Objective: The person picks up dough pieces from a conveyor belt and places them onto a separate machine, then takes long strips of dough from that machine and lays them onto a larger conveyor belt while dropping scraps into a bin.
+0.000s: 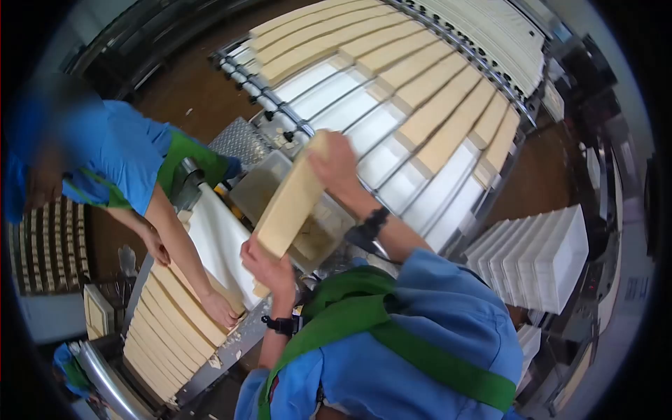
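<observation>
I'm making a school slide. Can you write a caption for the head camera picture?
Two hands, left and right, lift a long pale slab above a rack of slabs, beside a co-worker.

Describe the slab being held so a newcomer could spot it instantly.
Start at the big rack of pale slabs at top. Just below its near edge, the tan slab is lifted at a slant between the left hand and right hand, the only one off a surface.

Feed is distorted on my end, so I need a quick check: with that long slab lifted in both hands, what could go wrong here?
1. The long pale slab is gripped only at its ends, left hand low and right hand high, so it could sag or snap mid-span.
2. A co-worker's hand rests on the row of slabs close below; a dropped slab might strike it.
</observation>
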